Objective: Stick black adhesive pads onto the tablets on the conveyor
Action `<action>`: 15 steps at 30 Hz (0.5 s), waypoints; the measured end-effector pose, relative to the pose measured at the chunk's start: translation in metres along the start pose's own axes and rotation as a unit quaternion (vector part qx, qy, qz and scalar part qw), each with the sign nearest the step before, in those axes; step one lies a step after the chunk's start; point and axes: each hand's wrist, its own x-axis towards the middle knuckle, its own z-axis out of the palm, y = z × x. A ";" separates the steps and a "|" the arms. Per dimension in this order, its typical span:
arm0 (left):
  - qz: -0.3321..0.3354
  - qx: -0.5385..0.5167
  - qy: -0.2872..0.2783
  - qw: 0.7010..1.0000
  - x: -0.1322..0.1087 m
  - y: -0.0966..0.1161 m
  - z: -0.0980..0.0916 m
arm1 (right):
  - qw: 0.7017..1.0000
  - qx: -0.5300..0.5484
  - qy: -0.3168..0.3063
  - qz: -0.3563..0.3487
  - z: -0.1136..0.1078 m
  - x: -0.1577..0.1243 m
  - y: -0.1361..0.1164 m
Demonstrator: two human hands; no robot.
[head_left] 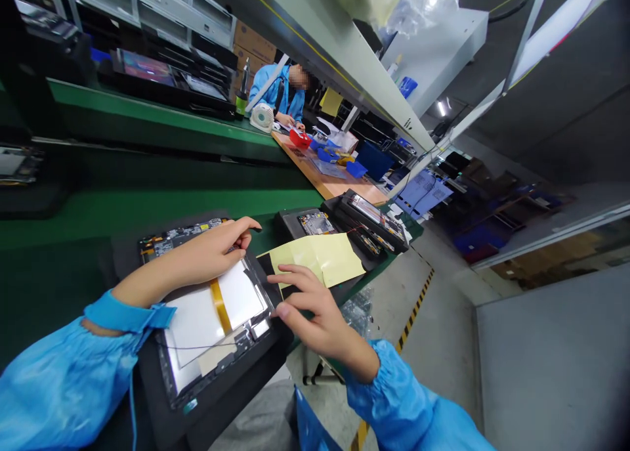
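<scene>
An opened tablet [231, 356] lies on a black foam pad [211, 415], its white battery [241, 293] crossed by a strip of amber tape [221, 306]. My left hand [219, 249] is over the tablet's upper part, index finger reaching past the edge and the other fingers curled in. Whatever those fingers may hold is hidden. A blue wrist strap [130, 314] circles my left wrist. My right hand [312, 310] hovers at the tablet's right edge, fingers apart, thumb and fingertips close to the frame. Nothing shows in it.
A yellow sheet [319, 259] lies right of the tablet, with more opened devices [371, 218] on dark foam behind it. A green shelf [162, 119] runs along the back, carrying a small white fan [262, 117]. Farther off, a co-worker [280, 93] sits at a wooden-topped bench [315, 175].
</scene>
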 end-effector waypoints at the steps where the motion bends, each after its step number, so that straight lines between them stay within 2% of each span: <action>1: -0.003 0.000 -0.003 1.000 -0.001 0.000 0.000 | 1.000 0.002 0.017 0.016 -0.001 0.000 0.001; 3: -0.007 -0.003 -0.004 1.000 -0.003 0.001 -0.001 | 0.999 -0.014 0.010 0.030 -0.001 0.004 0.003; 7: -0.015 -0.006 -0.002 1.000 -0.004 0.002 0.000 | 0.995 -0.046 -0.086 -0.022 0.000 0.010 0.006; 9: -0.020 -0.007 0.002 1.000 -0.003 0.003 0.000 | 0.997 -0.012 -0.077 -0.028 0.000 0.006 0.005; 11: -0.024 -0.010 0.010 1.000 -0.003 0.005 -0.002 | 0.998 0.043 -0.027 0.024 0.001 0.000 0.005; 13: -0.029 -0.018 0.035 0.999 -0.011 0.007 -0.008 | 0.989 0.092 0.013 0.114 0.006 -0.002 0.010; 15: -0.065 -0.010 0.120 0.991 -0.030 0.009 -0.012 | 0.973 0.137 -0.006 0.186 0.015 0.001 0.017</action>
